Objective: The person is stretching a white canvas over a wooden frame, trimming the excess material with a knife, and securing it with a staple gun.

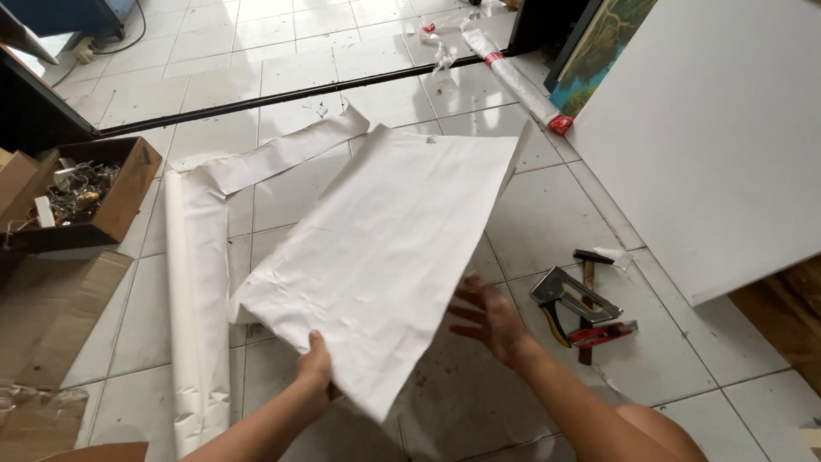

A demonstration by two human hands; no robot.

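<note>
On white floor tiles (547, 214), creased paper (385, 248)

Tiled floor (547, 214) bearing a staple gun (571, 295), hammer (588, 282), cardboard box of hardware (120, 201), paper roll (192, 325); white canvas panel (718, 137) at right.

Both bare forearms reach up from the bottom edge, angled toward each other. The left hand (315, 366) is closed in a pinch, thumb on top, its fingers hidden from the camera, wrist nearly straight with the forearm. The right hand (489, 318) is open, back toward the camera, fingers spread and pointing up and left, gripping nothing. A bare knee shows beside the right forearm at the bottom edge.
</note>
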